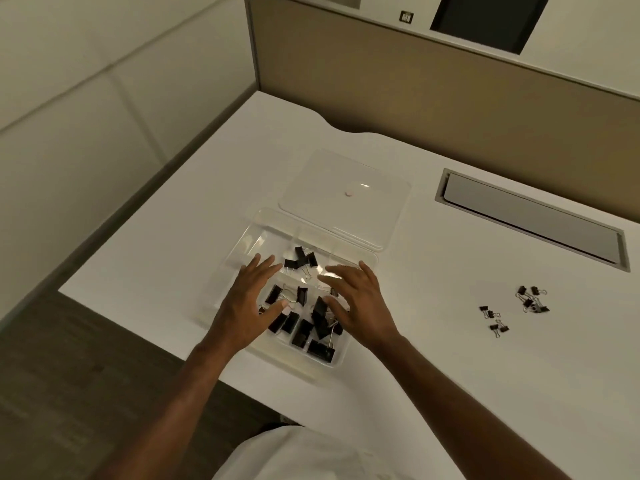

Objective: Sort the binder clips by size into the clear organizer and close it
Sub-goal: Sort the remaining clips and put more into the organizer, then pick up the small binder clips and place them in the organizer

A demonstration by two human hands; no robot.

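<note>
On the white desk [450, 341] lies the clear organizer [360, 263], lid [343, 188] open. Over it hover the left hand [247, 306] and right hand [353, 299], fingers spread, holding nothing. Large binder clips [304, 327] fill near compartments; small clips [519, 306] lie loose, well apart to the right.

White desk [450, 358], recessed cable hatch [530, 216], tan partition [450, 84].

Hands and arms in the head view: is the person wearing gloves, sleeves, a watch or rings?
The left hand and right hand are bare: no gloves, and no rings or watch visible. Both forearms are uncovered up to the frame edge. A white garment shows at the bottom.
</note>
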